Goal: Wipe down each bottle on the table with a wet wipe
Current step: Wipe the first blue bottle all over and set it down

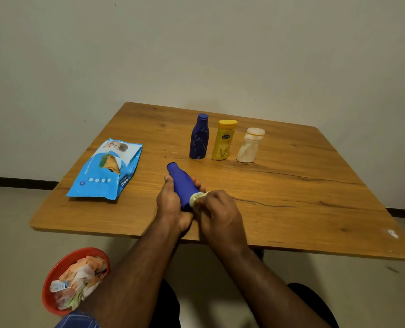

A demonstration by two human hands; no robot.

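My left hand [173, 204] grips a blue bottle [181, 183] tilted over the near middle of the wooden table [291, 197], its cap pointing away from me. My right hand [218, 214] pinches a pale wet wipe [196, 198] against the bottle's base. Three more bottles stand upright in a row farther back: a dark blue one [199, 138], a yellow one [224, 140] and a whitish one [250, 145].
A blue wet-wipe pack [107, 169] lies on the table's left side. A red bin [54, 275] holding crumpled used wipes sits on the floor at the lower left. The wall runs close behind the table.
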